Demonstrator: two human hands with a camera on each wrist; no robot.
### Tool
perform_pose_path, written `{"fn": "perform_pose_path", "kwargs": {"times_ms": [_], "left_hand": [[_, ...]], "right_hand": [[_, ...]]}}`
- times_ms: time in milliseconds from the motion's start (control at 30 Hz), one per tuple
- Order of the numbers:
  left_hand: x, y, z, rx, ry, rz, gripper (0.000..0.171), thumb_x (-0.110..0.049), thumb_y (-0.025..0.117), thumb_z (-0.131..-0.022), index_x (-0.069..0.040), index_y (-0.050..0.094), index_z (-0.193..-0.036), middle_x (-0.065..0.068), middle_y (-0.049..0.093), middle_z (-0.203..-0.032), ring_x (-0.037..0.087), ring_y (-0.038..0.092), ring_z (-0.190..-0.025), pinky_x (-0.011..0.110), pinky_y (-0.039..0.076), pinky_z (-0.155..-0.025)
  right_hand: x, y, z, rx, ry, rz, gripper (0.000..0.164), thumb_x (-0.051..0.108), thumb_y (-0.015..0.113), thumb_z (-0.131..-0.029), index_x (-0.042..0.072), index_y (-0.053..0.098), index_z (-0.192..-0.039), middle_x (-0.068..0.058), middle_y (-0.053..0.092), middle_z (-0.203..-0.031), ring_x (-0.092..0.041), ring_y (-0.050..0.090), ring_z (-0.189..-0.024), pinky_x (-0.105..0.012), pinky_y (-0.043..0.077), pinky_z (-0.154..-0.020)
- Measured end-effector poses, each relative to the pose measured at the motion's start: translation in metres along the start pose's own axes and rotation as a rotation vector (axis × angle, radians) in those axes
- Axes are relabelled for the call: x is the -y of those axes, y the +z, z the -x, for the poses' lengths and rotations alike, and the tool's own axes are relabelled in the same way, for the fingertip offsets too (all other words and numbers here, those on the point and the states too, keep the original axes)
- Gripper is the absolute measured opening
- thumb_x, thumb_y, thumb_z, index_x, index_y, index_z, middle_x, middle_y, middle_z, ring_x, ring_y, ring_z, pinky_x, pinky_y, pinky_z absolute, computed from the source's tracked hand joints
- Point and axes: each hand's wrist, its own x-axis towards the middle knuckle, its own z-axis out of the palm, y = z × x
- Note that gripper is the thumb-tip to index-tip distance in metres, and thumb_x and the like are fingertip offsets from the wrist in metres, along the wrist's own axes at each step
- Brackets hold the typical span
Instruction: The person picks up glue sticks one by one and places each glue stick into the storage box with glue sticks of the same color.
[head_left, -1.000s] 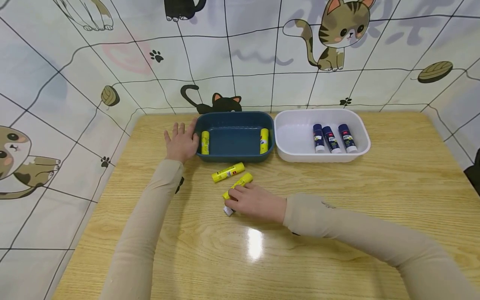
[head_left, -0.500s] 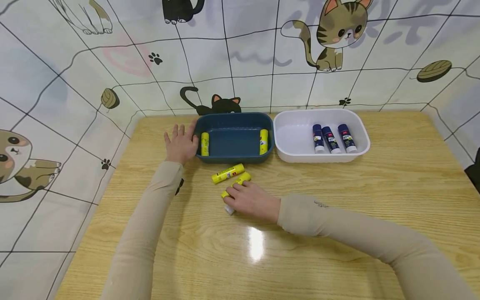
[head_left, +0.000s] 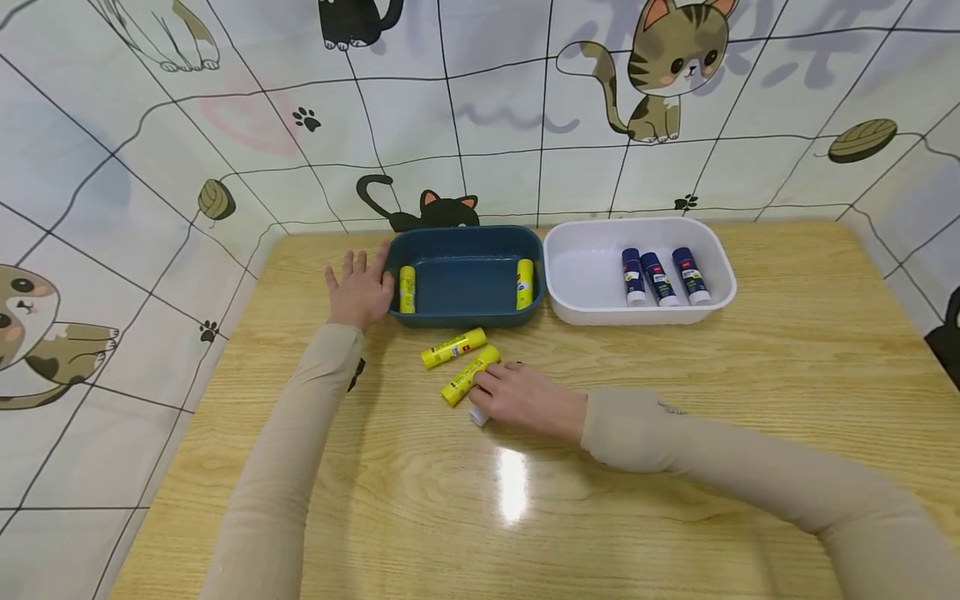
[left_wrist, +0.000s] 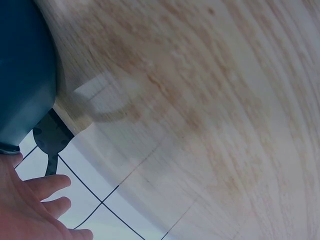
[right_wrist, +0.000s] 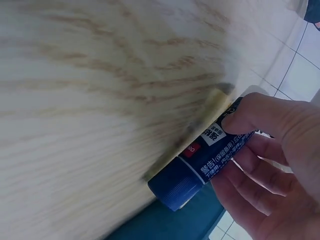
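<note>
My right hand (head_left: 525, 400) pinches a dark blue glue stick (right_wrist: 210, 145) between thumb and fingers, low over the table. Only its whitish end (head_left: 478, 415) shows in the head view, the rest being covered by the hand. Just left of it lie two yellow glue sticks (head_left: 471, 375) on the wood, one behind the other. My left hand (head_left: 362, 287), fingers spread and straight, touches the left end of a dark blue tray (head_left: 465, 320). Inside that tray a yellow glue stick (head_left: 407, 289) stands at the left and another yellow one (head_left: 524, 283) at the right.
Right beside the blue tray sits a white tray (head_left: 585, 315) with three dark blue glue sticks (head_left: 660, 279) in it. Both trays stand near the back edge of the wooden table (head_left: 420, 508). A cat-patterned sheet (head_left: 510, 117) hangs behind and at the sides.
My right hand has shifted slightly right with the dark blue glue stick, away from the nearer yellow one, uncovering more of it. The left hand stays at the blue tray.
</note>
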Motion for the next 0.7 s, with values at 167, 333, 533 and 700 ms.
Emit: {"fn": "perform_pose_path", "kwargs": {"times_ms": [167,333,533,700], "left_hand": [[0.0,0.001,0.0,-0.002,0.001,-0.007,0.057,-0.03,0.024,-0.102,-0.026,0.01,-0.157,0.023,0.018,-0.156,0.038,0.002,-0.145,0.063,-0.007,-0.109],[0.0,0.001,0.0,-0.001,0.002,-0.007,0.056,-0.03,0.024,-0.102,-0.026,0.01,-0.157,0.023,0.018,-0.156,0.038,0.002,-0.145,0.063,-0.007,-0.109],[0.001,0.0,0.0,0.0,0.004,0.005,0.056,-0.03,0.023,-0.102,-0.027,0.01,-0.157,0.023,0.017,-0.156,0.039,0.002,-0.145,0.063,-0.008,-0.108],[0.0,0.0,0.0,0.009,0.002,0.007,0.057,-0.03,0.023,-0.102,-0.027,0.009,-0.157,0.023,0.016,-0.156,0.038,0.001,-0.145,0.063,-0.009,-0.108]], "right_hand": [[-0.005,-0.008,0.009,0.007,0.019,-0.024,0.018,0.008,0.064,-0.093,0.006,0.062,-0.111,-0.007,0.059,-0.105,-0.022,0.059,-0.096,-0.033,0.054,-0.076],[-0.013,-0.014,0.019,-0.005,0.022,-0.015,0.018,0.007,0.066,-0.09,0.006,0.061,-0.108,-0.009,0.059,-0.105,-0.023,0.058,-0.093,-0.033,0.054,-0.071],[-0.022,-0.021,0.031,-0.023,0.013,0.008,0.022,0.007,0.071,-0.086,0.005,0.06,-0.105,-0.011,0.059,-0.105,-0.024,0.058,-0.092,-0.034,0.055,-0.07],[-0.03,-0.03,0.039,0.017,0.035,0.001,0.027,0.007,0.073,-0.085,0.004,0.06,-0.109,-0.012,0.061,-0.109,-0.026,0.059,-0.096,-0.034,0.055,-0.075]]}}
